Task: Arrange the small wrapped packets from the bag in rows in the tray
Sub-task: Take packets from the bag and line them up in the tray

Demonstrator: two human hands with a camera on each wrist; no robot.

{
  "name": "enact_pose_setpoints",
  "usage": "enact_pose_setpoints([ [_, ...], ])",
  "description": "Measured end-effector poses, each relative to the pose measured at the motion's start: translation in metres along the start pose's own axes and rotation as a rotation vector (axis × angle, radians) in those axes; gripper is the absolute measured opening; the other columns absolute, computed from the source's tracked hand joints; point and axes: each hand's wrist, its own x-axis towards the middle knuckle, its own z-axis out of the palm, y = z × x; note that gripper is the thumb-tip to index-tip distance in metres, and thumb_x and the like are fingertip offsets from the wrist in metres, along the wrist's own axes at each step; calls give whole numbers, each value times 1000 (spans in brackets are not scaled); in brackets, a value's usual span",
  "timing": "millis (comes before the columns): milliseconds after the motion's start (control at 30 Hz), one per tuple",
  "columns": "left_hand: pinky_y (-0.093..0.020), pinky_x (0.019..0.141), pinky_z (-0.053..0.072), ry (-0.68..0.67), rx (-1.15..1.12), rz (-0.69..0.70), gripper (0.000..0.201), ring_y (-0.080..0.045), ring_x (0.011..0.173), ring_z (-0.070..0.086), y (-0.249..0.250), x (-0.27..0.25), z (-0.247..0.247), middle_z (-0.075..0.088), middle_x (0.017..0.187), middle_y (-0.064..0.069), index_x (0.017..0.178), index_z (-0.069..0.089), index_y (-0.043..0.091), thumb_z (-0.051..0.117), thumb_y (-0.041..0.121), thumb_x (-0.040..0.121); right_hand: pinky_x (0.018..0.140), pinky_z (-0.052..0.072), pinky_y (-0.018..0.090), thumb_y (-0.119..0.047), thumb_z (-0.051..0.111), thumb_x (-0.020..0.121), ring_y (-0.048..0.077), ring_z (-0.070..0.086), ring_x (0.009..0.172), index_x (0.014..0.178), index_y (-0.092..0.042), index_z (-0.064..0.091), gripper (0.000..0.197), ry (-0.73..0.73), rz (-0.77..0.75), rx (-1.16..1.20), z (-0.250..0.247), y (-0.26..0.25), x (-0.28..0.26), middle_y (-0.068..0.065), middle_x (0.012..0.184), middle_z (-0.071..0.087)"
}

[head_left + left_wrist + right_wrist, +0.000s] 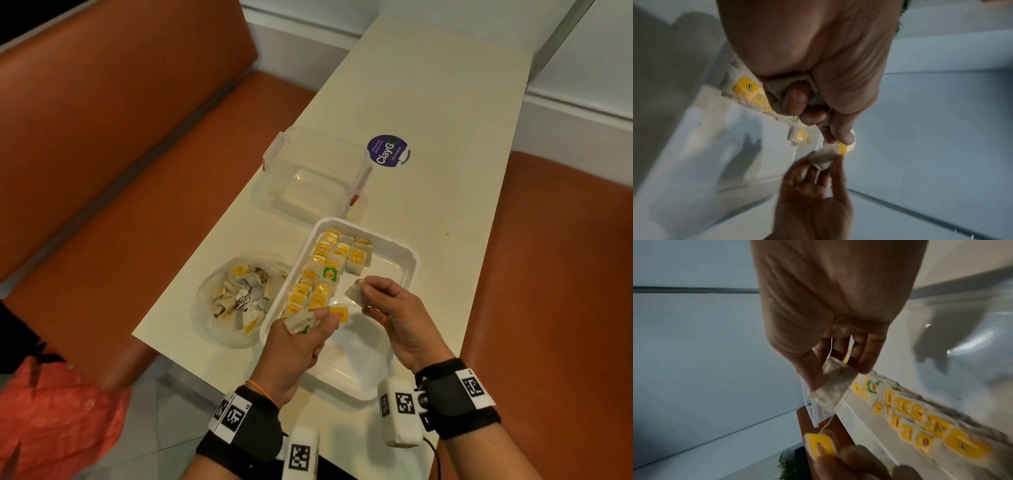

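My right hand pinches a pale tea-bag packet; its yellow tag is pinched by my left hand, which also clutches spare packets. Open slot in the white plastic tray lies just beyond, right of the rows.

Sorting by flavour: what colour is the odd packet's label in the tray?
Green label, clearest in the head view.

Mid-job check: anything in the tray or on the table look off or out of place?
One packet in the tray has a green label among all the yellow ones. An orange speck lies on the table right of the tray. Otherwise the rows look tidy.
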Motion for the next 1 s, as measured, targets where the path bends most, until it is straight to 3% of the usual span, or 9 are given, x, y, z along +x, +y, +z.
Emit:
enact_pose_setpoints([
  [67,-26,51,26,14,-29,25,26,-11,57,35,1,2,6,54,85,-14,97,84,21,86,33,73,90,51,35,-18,79,79,22,70,105,109,-13,75,31,10,28,15,4,9,0,12,117,76],
  [200,-30,56,27,92,-12,15,9,-14,59,35,-1,10,14,61,79,-10,87,84,31,89,27,80,88,47,33,-17,78,83,15,69,82,112,-14,72,30,-26,101,129,15,20,-2,6,100,77],
  [267,-27,51,29,129,-14,7,8,-14,56,36,-2,14,15,61,69,-2,88,84,22,89,23,81,89,48,34,-16,76,85,19,70,87,113,-15,68,29,-47,144,187,16,22,-2,11,104,77],
  [367,-22,46,30,139,-4,-4,24,-11,52,35,-2,18,16,56,59,7,102,81,9,87,21,83,90,49,34,-18,76,87,28,66,107,114,-16,63,29,-117,166,190,15,20,-3,27,123,71],
  [567,-23,48,31,145,-40,-18,25,-11,52,39,-2,27,11,58,65,1,102,83,10,89,20,79,88,55,34,-14,76,84,24,69,100,106,-12,68,24,-144,125,52,4,18,4,19,112,75],
  [667,-19,45,38,141,-76,-39,20,-5,49,47,0,28,13,65,64,5,101,82,10,86,14,82,91,55,38,-15,80,78,23,68,94,104,-9,71,29,-151,82,-74,-2,17,7,13,98,75],
  [800,-15,42,37,111,-37,-46,22,-3,45,50,0,31,16,63,57,10,105,80,7,85,11,84,87,55,39,-20,85,79,24,71,91,112,-8,72,38,-154,6,-235,-7,12,10,16,98,78],
  [900,-16,51,48,96,-15,-34,24,-8,62,67,1,36,16,77,75,0,103,80,2,87,6,80,87,57,39,-20,84,85,21,71,87,110,-15,78,25,-127,-43,-408,-9,8,18,14,97,79],
  [1000,-22,73,58,113,77,15,25,-15,88,77,3,41,13,82,96,-6,99,82,5,91,9,76,84,56,33,-18,82,87,17,72,86,103,-14,81,16,-108,-73,-482,-11,5,28,9,96,80],
])
